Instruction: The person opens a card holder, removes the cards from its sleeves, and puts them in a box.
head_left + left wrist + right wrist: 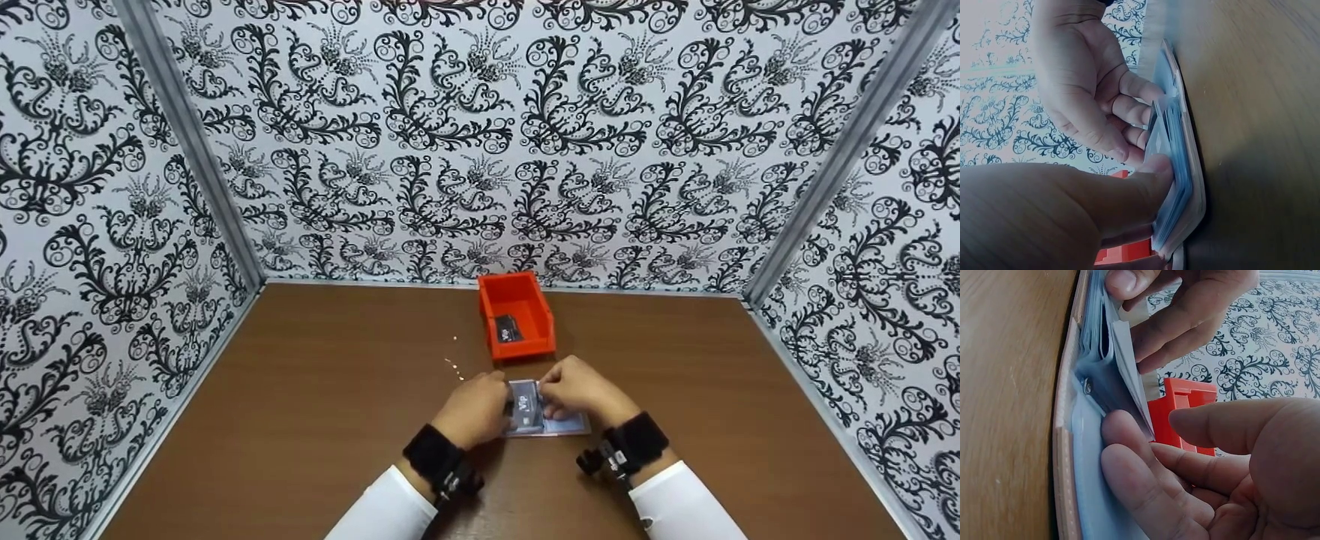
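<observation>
Card holder (559, 427) is gripped by the left hand (474, 406), touched by the loosely parted right hand (581, 390); red bin (524, 349) at twelve o'clock.

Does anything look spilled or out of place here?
Yes: a few pale specks on the brown tabletop, left of the red bin and just beyond the left hand. They stand out against the brown; crumbs or surface chips, I can't tell.

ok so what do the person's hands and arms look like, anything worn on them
Both hands are ungloved. The white sleeves stop short of wide black wristbands, each carrying a small dark device with paler details.
</observation>
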### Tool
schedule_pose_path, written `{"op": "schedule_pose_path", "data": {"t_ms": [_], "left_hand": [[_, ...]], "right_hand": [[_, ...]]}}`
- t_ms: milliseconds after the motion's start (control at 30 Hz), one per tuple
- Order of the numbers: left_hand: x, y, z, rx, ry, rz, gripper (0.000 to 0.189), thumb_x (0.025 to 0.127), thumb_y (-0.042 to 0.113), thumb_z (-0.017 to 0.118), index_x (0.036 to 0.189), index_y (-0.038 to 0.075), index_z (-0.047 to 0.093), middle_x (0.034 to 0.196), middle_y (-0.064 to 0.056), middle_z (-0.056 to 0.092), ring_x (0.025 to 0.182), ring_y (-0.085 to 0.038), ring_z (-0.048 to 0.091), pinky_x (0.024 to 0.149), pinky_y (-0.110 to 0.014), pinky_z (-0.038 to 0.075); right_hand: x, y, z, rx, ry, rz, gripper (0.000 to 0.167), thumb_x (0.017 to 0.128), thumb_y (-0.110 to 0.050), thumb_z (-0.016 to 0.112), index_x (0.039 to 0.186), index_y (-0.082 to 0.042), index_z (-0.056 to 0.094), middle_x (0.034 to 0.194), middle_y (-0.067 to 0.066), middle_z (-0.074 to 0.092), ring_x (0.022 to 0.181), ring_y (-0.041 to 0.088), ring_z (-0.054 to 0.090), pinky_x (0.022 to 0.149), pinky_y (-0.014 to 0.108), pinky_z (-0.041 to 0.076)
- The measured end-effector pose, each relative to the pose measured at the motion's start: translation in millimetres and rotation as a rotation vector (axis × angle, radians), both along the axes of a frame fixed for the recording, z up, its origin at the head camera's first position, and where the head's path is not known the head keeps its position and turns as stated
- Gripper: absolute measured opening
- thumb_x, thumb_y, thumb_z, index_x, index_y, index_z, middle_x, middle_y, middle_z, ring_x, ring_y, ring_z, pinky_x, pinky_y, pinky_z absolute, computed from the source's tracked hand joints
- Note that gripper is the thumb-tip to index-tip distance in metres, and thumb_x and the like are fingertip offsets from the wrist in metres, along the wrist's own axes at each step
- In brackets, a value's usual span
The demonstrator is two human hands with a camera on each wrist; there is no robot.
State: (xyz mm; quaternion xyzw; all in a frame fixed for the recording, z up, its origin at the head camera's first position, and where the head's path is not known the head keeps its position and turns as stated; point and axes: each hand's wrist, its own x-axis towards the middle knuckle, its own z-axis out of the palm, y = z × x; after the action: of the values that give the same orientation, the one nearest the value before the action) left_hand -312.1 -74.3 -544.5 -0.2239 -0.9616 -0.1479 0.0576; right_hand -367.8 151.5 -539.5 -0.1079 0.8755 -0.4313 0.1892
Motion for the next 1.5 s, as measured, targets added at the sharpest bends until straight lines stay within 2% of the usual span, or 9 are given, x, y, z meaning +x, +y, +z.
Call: {"op": "schedule_pose_path", "data": {"t_ms": [167, 333, 700, 1067, 1200, 1500], "left_hand": [[1.0, 1.0, -1.2, -0.002, 0.004, 0.007, 0.027, 0.081, 0.029, 0.102, 0.093, 0.012, 0.084, 0.118, -0.005, 0.078, 0.101, -0.026, 0.076, 0.088, -0.044, 0.066], [1.4, 1.8, -1.9, 0.012, -0.004, 0.011, 0.028, 0.081, 0.029, 0.102, 0.095, 0.012, 0.084, 0.112, -0.003, 0.077, 0.097, -0.025, 0.075, 0.084, -0.044, 0.065], [2.5, 2.0, -1.1, 0.027, 0.02, 0.004, 0.031, 0.077, 0.028, 0.104, 0.093, 0.011, 0.083, 0.105, -0.002, 0.075, 0.091, -0.023, 0.074, 0.081, -0.042, 0.065], [1.1, 1.9, -1.2, 0.037, -0.016, 0.005, 0.03, 0.08, 0.031, 0.103, 0.092, 0.011, 0.084, 0.103, -0.002, 0.072, 0.087, -0.02, 0.071, 0.08, -0.042, 0.064], [0.3, 1.7, -2.8, 0.025, -0.019, -0.003, 0.027, 0.082, 0.03, 0.101, 0.092, 0.012, 0.084, 0.101, 0.0, 0.071, 0.088, -0.02, 0.07, 0.078, -0.041, 0.063], [0.0, 2.2, -3.6, 0.001, -0.002, -0.008, 0.026, 0.083, 0.031, 0.1, 0.094, 0.013, 0.085, 0.099, 0.0, 0.069, 0.088, -0.021, 0.07, 0.078, -0.04, 0.062]], "right_hand": [[-1.9, 0.1, -3.0, -0.016, 0.011, 0.013, 0.023, 0.099, -0.008, 0.071, 0.113, 0.001, 0.087, 0.08, 0.01, 0.081, 0.062, 0.011, 0.074, 0.06, 0.025, 0.064], [-2.6, 0.5, -4.6, -0.022, 0.025, 0.021, 0.019, 0.098, -0.009, 0.073, 0.108, 0.0, 0.087, 0.078, 0.008, 0.081, 0.062, 0.011, 0.074, 0.06, 0.026, 0.064], [-1.1, -2.0, -5.1, -0.037, 0.029, 0.011, 0.025, 0.094, -0.002, 0.08, 0.117, 0.006, 0.082, 0.08, 0.01, 0.081, 0.062, 0.013, 0.074, 0.06, 0.027, 0.064], [-1.7, -1.2, -2.1, -0.106, -0.055, -0.036, 0.035, 0.093, 0.001, 0.082, 0.125, 0.01, 0.075, 0.084, 0.014, 0.08, 0.061, 0.012, 0.072, 0.06, 0.024, 0.062], [-2.3, 0.2, -1.3, -0.13, -0.071, -0.035, 0.034, 0.092, 0.003, 0.081, 0.125, 0.012, 0.073, 0.084, 0.013, 0.079, 0.061, 0.012, 0.071, 0.06, 0.023, 0.062], [-2.4, 4.5, 3.1, -0.113, -0.075, -0.054, 0.028, 0.09, 0.004, 0.079, 0.118, 0.008, 0.077, 0.086, 0.014, 0.079, 0.061, 0.013, 0.07, 0.059, 0.023, 0.061]]}}
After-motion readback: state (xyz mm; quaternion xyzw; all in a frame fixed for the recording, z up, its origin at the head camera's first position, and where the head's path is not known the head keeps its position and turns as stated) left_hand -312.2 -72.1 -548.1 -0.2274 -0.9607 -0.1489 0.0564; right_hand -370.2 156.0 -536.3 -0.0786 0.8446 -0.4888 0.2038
